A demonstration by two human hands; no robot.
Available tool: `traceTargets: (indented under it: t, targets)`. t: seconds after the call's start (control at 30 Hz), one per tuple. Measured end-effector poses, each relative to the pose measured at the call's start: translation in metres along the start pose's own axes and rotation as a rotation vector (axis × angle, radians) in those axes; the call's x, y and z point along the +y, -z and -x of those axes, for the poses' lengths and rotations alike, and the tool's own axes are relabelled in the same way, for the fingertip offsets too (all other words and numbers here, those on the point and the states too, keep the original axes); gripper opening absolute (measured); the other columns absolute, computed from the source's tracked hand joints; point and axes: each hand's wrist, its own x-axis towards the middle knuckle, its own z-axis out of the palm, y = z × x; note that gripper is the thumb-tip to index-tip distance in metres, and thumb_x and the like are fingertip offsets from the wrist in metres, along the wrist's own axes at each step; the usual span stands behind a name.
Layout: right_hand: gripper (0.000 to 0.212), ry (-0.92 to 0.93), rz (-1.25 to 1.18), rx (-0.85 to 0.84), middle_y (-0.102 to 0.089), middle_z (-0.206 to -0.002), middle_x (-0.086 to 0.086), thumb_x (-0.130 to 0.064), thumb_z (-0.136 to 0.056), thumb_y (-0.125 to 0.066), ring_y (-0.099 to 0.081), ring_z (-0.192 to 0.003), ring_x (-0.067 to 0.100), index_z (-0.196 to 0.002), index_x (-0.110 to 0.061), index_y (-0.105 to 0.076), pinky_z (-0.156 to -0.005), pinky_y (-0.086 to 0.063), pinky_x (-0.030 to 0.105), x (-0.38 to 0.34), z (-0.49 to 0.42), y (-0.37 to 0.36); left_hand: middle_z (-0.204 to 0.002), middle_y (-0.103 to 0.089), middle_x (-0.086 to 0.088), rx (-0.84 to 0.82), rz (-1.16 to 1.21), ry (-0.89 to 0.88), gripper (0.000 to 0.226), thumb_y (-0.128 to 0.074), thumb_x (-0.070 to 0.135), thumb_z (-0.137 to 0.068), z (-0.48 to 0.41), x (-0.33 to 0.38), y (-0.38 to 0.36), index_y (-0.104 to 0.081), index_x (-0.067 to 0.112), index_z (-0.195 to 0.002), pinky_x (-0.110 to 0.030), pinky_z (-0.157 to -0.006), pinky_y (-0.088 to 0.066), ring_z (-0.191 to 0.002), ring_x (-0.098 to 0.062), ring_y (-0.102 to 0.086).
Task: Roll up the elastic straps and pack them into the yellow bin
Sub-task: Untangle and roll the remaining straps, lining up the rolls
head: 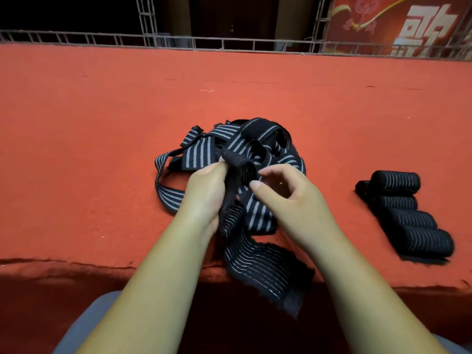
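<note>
A tangled heap of black elastic straps with grey stripes [204, 152] lies on the red carpeted ledge in the middle. My left hand [204, 192] grips one strap [255, 215] near its end, above the heap's near side. My right hand [283, 192] hovers just right of that strap with curled fingers, thumb pointing at it; whether it touches is unclear. The strap's free tail [270, 267] hangs over the ledge's front edge toward my lap. Several rolled straps [406, 215] lie side by side at the right. No yellow bin is in view.
The red carpet surface [102, 123] stretches wide left and behind the heap. A metal truss rail [229, 43] runs along the far edge, with a red banner [408, 24] at the back right. My knees show below the ledge's front edge [63, 267].
</note>
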Motion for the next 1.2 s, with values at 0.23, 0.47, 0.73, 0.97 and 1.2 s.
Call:
traceTargets:
  t: [0.23,0.47,0.73,0.97,1.2]
  targets:
    - [0.013,0.09,0.048,0.116,-0.073,-0.1,-0.01,-0.021,-0.102,-0.068,-0.066,-0.1,0.006,-0.102,-0.028,-0.079,-0.09,-0.051,0.032,0.011,-0.012,-0.01,-0.082,-0.08,-0.014,-0.032,-0.13,0.063,0.026,-0.057,0.014,-0.109,0.002,-0.009,-0.005,-0.079,0.001,-0.101,-0.027,-0.053,-0.057,-0.062,-0.022,-0.075]
    - [0.015,-0.152,-0.198,0.194,-0.074,-0.076,-0.002,-0.023,-0.096,-0.064,-0.066,-0.072,0.015,-0.091,-0.024,-0.079,-0.071,-0.057,0.051,0.015,-0.024,0.002,-0.098,-0.084,-0.009,0.024,-0.205,0.075,0.033,-0.064,0.039,-0.108,-0.005,-0.008,0.01,-0.084,0.013,-0.103,-0.043,-0.091,-0.065,-0.096,-0.03,-0.082]
    - [0.038,-0.197,0.116,-0.142,-0.077,-0.075,0.001,-0.05,-0.101,-0.067,-0.067,-0.059,0.01,-0.087,-0.015,-0.074,-0.065,-0.057,0.037,0.01,-0.02,-0.004,-0.094,-0.069,0.011,0.445,-0.677,-0.514,0.017,-0.056,0.033,-0.111,-0.022,-0.002,0.038,-0.066,0.02,-0.11,-0.032,-0.076,-0.046,-0.092,-0.019,-0.067]
    - [0.027,-0.259,0.261,-0.26,-0.079,-0.078,-0.01,-0.04,-0.101,-0.066,-0.077,-0.074,0.013,-0.085,-0.022,-0.077,-0.087,-0.063,0.042,0.022,-0.013,-0.006,-0.13,-0.057,-0.004,0.334,-1.364,-0.711,0.052,-0.054,-0.007,-0.086,-0.024,-0.002,0.048,-0.07,0.024,-0.124,-0.051,-0.106,-0.039,-0.126,-0.036,-0.047]
    - [0.027,-0.366,0.338,-0.248,-0.079,-0.078,-0.009,-0.025,-0.093,-0.059,-0.076,-0.075,0.019,-0.083,-0.04,-0.078,-0.083,-0.064,0.046,0.035,-0.019,0.012,-0.114,-0.071,0.016,-0.675,-1.407,-0.455,0.051,-0.056,0.003,-0.084,0.008,0.007,0.018,-0.073,0.035,-0.12,-0.035,-0.104,-0.051,-0.112,-0.007,-0.062]
